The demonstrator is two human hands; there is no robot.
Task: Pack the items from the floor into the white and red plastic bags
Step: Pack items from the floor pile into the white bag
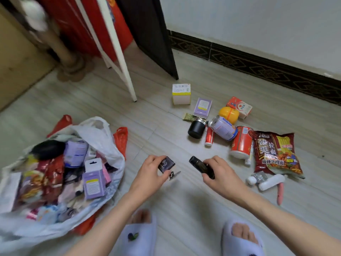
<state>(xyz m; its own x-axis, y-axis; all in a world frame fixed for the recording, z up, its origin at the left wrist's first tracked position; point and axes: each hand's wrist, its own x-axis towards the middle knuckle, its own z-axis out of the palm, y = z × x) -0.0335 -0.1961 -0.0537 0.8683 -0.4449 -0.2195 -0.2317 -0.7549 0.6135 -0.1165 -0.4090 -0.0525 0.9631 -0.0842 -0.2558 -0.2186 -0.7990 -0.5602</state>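
Observation:
My left hand (151, 172) grips a small dark box (166, 164) just above the floor, and a small key-like object (174, 175) shows beside its fingers. My right hand (219, 173) holds a dark bottle (201, 166), tilted with its top toward the left. At the left lies the white plastic bag (103, 137), open and full of packets, a purple box and a can, with the red plastic bag (120, 138) under it. On the floor at the right lie a noodle packet (276, 154), a red can (241, 141), a purple can (224, 129) and a black jar (196, 129).
Further back are a white-yellow box (181, 94), a purple box (203, 107), an orange carton (239, 107) and a yellow ball (228, 114). White tubes (269, 182) and a pink stick (280, 194) lie near my right hand. A white rack leg (127, 76) and dark door (156, 43) stand behind. My slippered feet (140, 235) are below.

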